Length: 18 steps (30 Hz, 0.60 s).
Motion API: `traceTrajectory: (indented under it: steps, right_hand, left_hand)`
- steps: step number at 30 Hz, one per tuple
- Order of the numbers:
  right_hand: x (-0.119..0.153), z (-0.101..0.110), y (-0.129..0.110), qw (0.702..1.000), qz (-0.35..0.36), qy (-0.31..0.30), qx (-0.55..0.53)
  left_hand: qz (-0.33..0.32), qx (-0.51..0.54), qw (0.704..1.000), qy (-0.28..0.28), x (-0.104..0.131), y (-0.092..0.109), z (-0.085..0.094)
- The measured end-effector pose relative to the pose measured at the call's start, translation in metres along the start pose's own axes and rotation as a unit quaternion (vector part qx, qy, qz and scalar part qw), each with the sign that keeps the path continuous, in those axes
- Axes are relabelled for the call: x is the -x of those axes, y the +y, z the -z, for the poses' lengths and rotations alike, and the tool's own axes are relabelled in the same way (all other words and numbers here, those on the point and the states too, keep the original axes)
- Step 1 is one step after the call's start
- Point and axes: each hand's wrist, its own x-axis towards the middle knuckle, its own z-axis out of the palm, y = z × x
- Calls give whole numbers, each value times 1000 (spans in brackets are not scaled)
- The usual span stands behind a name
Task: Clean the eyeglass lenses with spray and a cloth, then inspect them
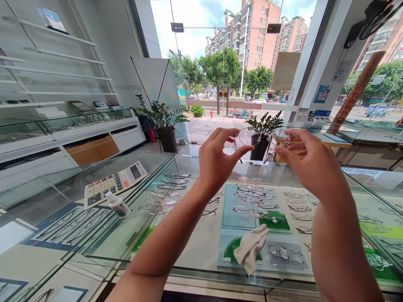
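Observation:
A pair of eyeglasses (247,137) with thin rims is raised above the glass counter, against the bright window. My left hand (217,157) pinches its left side between thumb and fingers, close to the round left lens. At the opposite side my right hand (310,161) has its thumb and fingers closed on the right end. The thin temples hang down partly behind my hands. Below, a crumpled beige cleaning cloth (252,248) lies on the counter top, apart from both hands.
A calculator (115,184) and a small white bottle (118,205) stand at the left on the glass counter (185,268). Rows of eyeglasses (252,193) show under the glass. Potted plants (166,140) flank the glass door; shelves (63,73) line the left wall.

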Motion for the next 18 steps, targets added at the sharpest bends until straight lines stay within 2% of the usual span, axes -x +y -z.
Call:
traceTrajectory:
  steps: [6, 13, 18]
  right_hand:
    - [-1, 1, 2, 1000, 6, 11, -19]
    - [0, 1, 0, 1000, -1, 9, -9]
    - [0, 1, 1, 1000, 11, 11, -7]
  left_hand:
    - [46, 32, 998, -16, -2, -2, 1]
    - [-8, 0, 1000, 4, 0, 1, 2]
    - [-12, -6, 1000, 8, 0, 1, 1]
